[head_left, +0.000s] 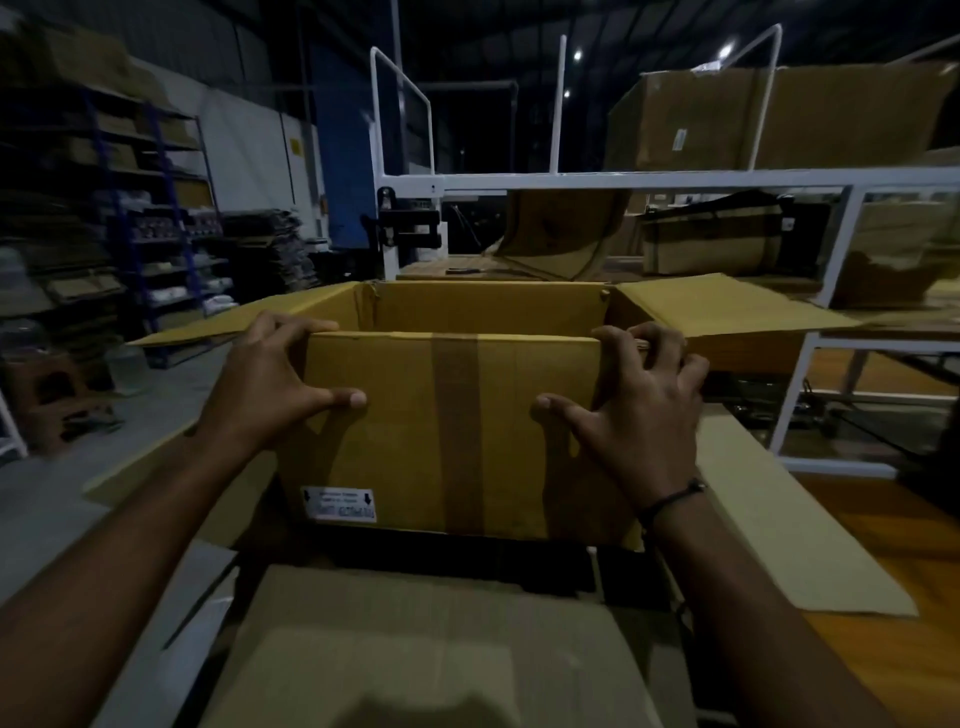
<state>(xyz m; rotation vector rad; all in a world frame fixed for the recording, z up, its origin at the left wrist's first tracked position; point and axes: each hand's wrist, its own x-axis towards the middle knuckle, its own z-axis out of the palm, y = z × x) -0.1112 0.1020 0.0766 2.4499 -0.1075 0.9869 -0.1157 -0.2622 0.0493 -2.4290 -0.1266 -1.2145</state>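
**Item:** cardboard box (395, 441), open at the top, centre of the scene, just beyond the person's forearms.
- Near face: upright and turned towards the camera. A strip of brown tape (457, 431) runs down its middle, and a white label (338, 504) sits at its lower left corner; the print is too small to read.
- Side flaps: the left flap (234, 327) is spread out to the left and the right flap (727, 306) out to the right.
- Inside: only bare cardboard walls are visible.
- Support: the surface under the box is dark and cannot be made out.

**Grip:**
- The left hand (270, 384) holds the near top edge at its left corner. Its fingers (306, 326) are curled over the rim and its thumb is pressed flat on the near face.
- The right hand (639, 410) holds the same edge at its right corner in the same way, fingers (654, 338) hooked over and thumb on the face. A dark wrist band (670, 501) is on this arm.

**Surroundings:**
- Near: a flat cardboard sheet (415, 649), lying below the box.
- Right: a second flat sheet (779, 519) on a wooden tabletop (893, 597).
- Far: a white metal rack (571, 182) behind the box, with a large carton (831, 119) on its top level.
- Far left: blue shelving (156, 208) stacked with cartons.
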